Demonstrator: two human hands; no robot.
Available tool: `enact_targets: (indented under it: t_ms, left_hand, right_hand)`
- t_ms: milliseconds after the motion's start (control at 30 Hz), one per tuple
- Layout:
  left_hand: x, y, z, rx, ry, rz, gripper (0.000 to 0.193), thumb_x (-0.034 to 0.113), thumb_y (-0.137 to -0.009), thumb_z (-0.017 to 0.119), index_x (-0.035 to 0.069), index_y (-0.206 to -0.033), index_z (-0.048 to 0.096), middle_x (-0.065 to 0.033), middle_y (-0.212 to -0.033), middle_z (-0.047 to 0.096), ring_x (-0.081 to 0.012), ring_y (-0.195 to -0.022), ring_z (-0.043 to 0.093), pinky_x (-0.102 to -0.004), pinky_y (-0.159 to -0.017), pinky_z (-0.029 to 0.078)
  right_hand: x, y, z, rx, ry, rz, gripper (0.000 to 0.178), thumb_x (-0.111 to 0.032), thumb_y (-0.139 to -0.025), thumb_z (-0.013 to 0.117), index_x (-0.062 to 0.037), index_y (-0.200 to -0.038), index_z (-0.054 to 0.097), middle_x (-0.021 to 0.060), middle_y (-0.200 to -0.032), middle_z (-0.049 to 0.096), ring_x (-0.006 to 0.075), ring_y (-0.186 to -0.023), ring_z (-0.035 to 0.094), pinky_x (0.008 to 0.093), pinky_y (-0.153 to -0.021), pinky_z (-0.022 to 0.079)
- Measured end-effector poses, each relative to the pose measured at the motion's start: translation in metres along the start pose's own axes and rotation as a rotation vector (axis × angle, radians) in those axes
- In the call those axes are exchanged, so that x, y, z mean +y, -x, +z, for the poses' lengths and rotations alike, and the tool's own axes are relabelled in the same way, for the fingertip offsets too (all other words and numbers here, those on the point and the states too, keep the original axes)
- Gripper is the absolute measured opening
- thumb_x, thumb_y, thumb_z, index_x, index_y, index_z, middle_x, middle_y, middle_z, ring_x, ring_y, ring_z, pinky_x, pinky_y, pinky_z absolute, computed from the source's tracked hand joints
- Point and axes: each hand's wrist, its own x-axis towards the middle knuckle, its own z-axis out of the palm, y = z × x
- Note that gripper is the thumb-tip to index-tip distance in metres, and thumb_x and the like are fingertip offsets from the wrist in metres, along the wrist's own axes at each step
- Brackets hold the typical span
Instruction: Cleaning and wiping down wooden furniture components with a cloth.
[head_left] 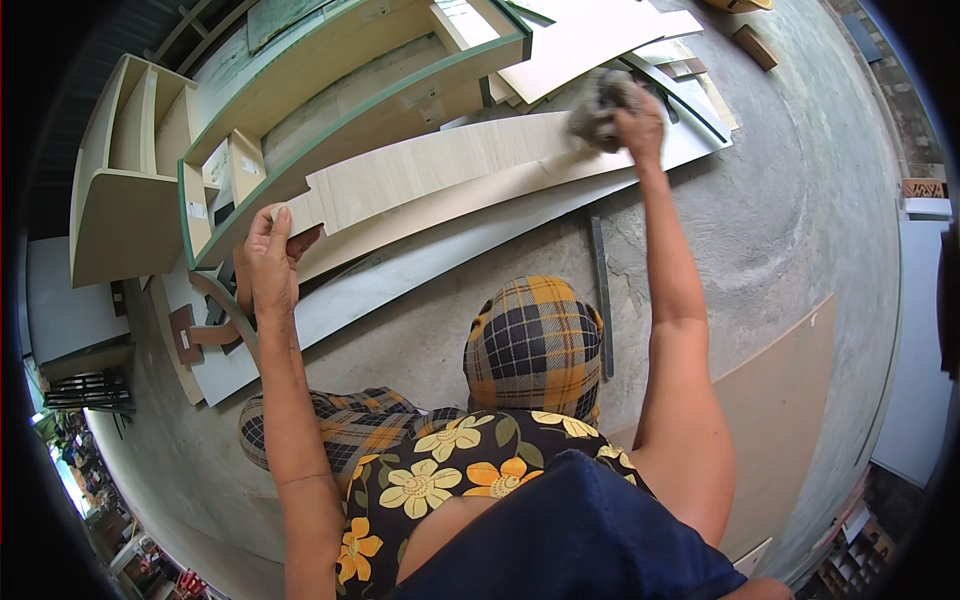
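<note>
Stretching from left hand (271, 262) toward right hand (641, 126) is a pale board (430, 168).

Hands: two, left hand (270, 262) and right hand (642, 127) | grey cloth (594, 112): one | pale notched board (440, 165): one | green-edged cabinet frame (380, 130): one | open shelf unit (130, 225): one | long dark bar (601, 300): one | large brown sheet (770, 400): one | brown block (755, 47): one | plaid-covered legs (532, 345): two | flowered top (425, 485): one | loose stacked sheets (580, 40): several, exact count hidden

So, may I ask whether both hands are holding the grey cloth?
No: the right hand holds the grey cloth; the left hand grips a pale board.
</note>
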Motion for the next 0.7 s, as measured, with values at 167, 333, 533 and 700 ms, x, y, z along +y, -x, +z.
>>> enact_targets:
  t_ms: [167,333,533,700]
  left_hand:
    - [0.011,-0.006,0.003,-0.028,0.011,0.06,0.02,0.018,-0.095,0.052,0.001,-0.106,0.055,-0.0084,-0.097,0.062,-0.016,-0.085,0.064,-0.0327,-0.076,0.057]
    - [0.014,-0.005,-0.003,-0.023,-0.038,0.104,0.022,0.016,-0.095,0.052,0.002,-0.111,0.052,-0.005,-0.101,0.058,-0.0123,-0.089,0.06,-0.0315,-0.077,0.057]
    - [0.043,0.001,0.016,-0.22,-0.042,0.211,0.02,0.013,-0.092,0.057,0.005,-0.111,0.054,-0.0034,-0.105,0.059,-0.0079,-0.093,0.058,-0.0244,-0.081,0.051]
    - [0.08,0.022,0.029,-0.319,-0.168,0.269,0.023,-0.009,-0.082,0.052,0.003,-0.101,0.056,-0.0076,-0.105,0.061,-0.0182,-0.107,0.057,-0.0341,-0.096,0.046]
  right_hand:
    - [-0.074,0.047,0.042,-0.303,0.087,-0.246,0.073,-0.032,-0.069,0.067,-0.0101,-0.134,0.042,0.0279,-0.128,0.044,0.0413,-0.118,0.044,0.0448,-0.101,0.037]
    - [-0.05,0.057,0.043,-0.219,-0.127,-0.041,0.062,-0.018,-0.068,0.067,-0.0101,-0.127,0.049,0.0226,-0.109,0.056,0.0392,-0.102,0.056,0.042,-0.092,0.045]
    - [-0.011,0.026,-0.024,0.001,-0.142,0.251,0.053,-0.016,-0.068,0.061,-0.0092,-0.12,0.058,0.0214,-0.105,0.06,0.0331,-0.098,0.06,0.0384,-0.089,0.048]
    - [-0.155,0.021,-0.039,-0.41,-0.63,0.033,0.054,-0.015,-0.07,0.059,-0.0015,-0.121,0.055,0.0172,-0.116,0.055,0.0273,-0.103,0.058,0.0344,-0.093,0.045]
